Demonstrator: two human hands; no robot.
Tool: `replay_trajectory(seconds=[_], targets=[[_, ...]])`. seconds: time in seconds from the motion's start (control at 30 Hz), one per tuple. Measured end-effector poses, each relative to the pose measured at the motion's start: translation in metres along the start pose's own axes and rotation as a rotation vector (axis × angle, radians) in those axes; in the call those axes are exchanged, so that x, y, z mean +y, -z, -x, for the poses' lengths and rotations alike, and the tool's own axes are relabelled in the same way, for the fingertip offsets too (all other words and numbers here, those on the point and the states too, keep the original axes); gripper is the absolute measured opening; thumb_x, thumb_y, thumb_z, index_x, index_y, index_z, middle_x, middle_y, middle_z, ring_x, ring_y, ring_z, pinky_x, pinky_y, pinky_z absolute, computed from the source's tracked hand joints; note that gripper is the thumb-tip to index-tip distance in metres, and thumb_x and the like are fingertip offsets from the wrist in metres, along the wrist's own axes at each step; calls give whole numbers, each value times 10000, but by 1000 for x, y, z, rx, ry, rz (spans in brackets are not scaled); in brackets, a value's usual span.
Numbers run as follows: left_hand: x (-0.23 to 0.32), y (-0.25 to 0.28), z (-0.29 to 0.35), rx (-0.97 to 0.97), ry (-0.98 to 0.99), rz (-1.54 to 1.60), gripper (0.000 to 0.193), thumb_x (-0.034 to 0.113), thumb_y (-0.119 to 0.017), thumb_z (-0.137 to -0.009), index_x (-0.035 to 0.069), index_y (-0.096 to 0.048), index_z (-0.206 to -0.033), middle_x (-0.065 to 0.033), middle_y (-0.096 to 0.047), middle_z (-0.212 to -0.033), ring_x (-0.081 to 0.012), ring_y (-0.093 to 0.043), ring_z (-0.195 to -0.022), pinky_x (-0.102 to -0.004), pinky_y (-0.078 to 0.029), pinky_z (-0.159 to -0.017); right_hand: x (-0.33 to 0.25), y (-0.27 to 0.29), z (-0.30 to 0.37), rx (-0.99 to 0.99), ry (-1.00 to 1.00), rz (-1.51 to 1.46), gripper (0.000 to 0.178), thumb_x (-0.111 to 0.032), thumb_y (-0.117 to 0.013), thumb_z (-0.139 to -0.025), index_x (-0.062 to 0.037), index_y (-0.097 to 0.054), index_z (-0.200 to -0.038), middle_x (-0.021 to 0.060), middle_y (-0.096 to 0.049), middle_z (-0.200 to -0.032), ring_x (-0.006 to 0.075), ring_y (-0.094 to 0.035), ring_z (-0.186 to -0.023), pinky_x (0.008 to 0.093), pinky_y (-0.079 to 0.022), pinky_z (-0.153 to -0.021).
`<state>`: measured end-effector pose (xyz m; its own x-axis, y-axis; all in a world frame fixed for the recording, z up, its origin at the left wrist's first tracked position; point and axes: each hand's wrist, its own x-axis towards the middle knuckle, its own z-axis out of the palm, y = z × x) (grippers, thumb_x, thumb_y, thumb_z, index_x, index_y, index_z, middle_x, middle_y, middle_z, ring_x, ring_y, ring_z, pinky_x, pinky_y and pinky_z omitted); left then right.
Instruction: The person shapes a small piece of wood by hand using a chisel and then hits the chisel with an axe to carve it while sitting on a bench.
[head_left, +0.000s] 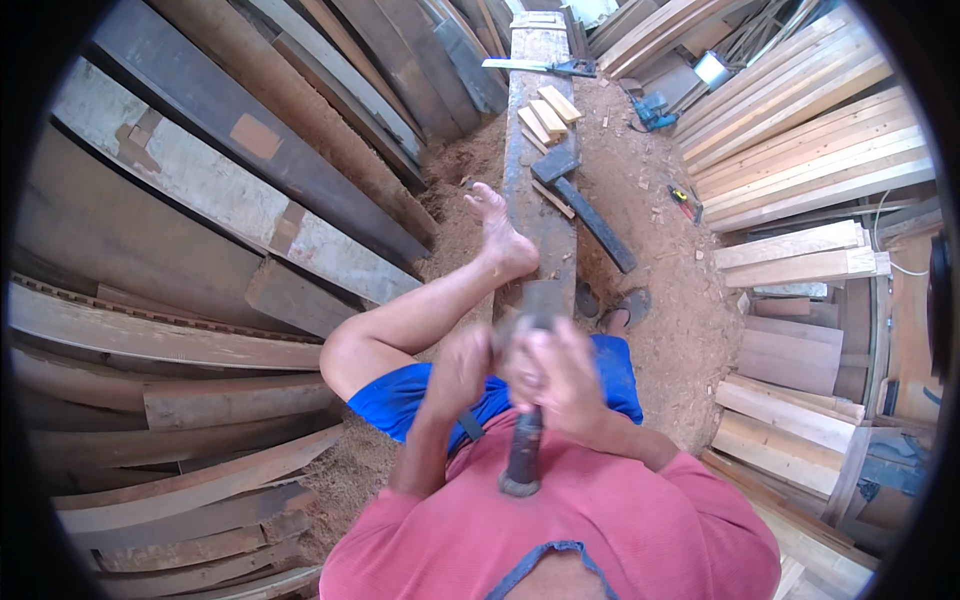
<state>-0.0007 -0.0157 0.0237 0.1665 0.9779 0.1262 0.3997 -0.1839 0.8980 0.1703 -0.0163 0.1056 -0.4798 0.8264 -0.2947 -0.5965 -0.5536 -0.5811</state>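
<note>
My right hand [553, 372] is wrapped around the dark handle of a chisel [524, 450]. The handle's frayed butt end points toward my chest, and its broad grey blade points away, over the bench. Close by on the left, my left hand [463, 368] is curled closed beside the blade; motion smears both hands, and whatever the left one grips cannot be made out. Beyond them a dark mallet [556, 164] lies on the narrow bench [525, 110], its long handle slanting off the right edge. Several pale wood blocks [541, 121] lie just past the mallet head.
My bare left foot [505, 240] rests against the bench. A handsaw [530, 66] lies across the far end. Planks [230, 160] lean along the left; stacked timber [810, 150] lines the right. A blue power tool [653, 112] and a yellow-and-red tool [685, 202] lie on the sawdust-covered floor.
</note>
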Motion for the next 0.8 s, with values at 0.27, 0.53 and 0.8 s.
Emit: replay_trajectory(seconds=[0.27,0.53,0.8], targets=[[-5,-10,30,16,559,1141,436,418,-394,-1035,61,-520,-818,44,-320,-529,-74,-290,-441,-248,-260,-421,-25,44,-30,151,172,488,188,-203,-483,-1001,-52,-517,-1109,-15,-466,-650,49,-411,-480,216,-384,-429],[7,-16,3,-54,487,1121,415,373,-394,-1041,28,-586,-913,12,-393,-557,-92,-355,-467,-263,-320,-459,-21,46,-57,71,259,605,146,-197,-595,-959,-51,-609,-955,-41,-493,-618,25,-435,-489,200,-370,-429],[9,-12,-2,-41,130,224,388,292,-376,-1049,14,-605,-905,-1,-478,-590,-104,-447,-517,-278,-377,-511,-18,58,-60,73,166,651,179,-232,-557,-985,-54,-572,-993,-36,-481,-628,34,-421,-484,201,-382,-435]])
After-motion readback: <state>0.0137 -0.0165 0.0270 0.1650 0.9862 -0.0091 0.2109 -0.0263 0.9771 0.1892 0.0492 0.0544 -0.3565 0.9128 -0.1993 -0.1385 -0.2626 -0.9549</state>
